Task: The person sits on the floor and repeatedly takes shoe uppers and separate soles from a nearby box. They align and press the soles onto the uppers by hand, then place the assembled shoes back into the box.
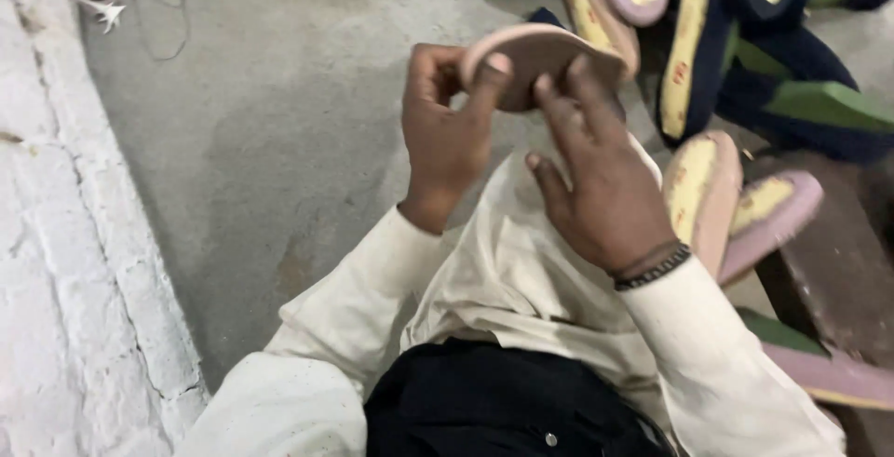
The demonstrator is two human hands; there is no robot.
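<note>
A pale pink sandal sole [540, 52] sits in the upper middle of the frame, held up off the grey floor between both hands. It is a flat, elongated oval of foam-like material with a rounded end toward the left and a smooth, unmarked face turned toward the camera. It lies roughly level, its long axis running left to right, with its right end dipping slightly. The left hand [445, 136] grips its left end, thumb over the near edge and fingers curled behind. The right hand [605, 187] rests its fingertips on the near edge right of centre. Motion blur makes the far edge hard to read; it may be slightly curved.
</note>
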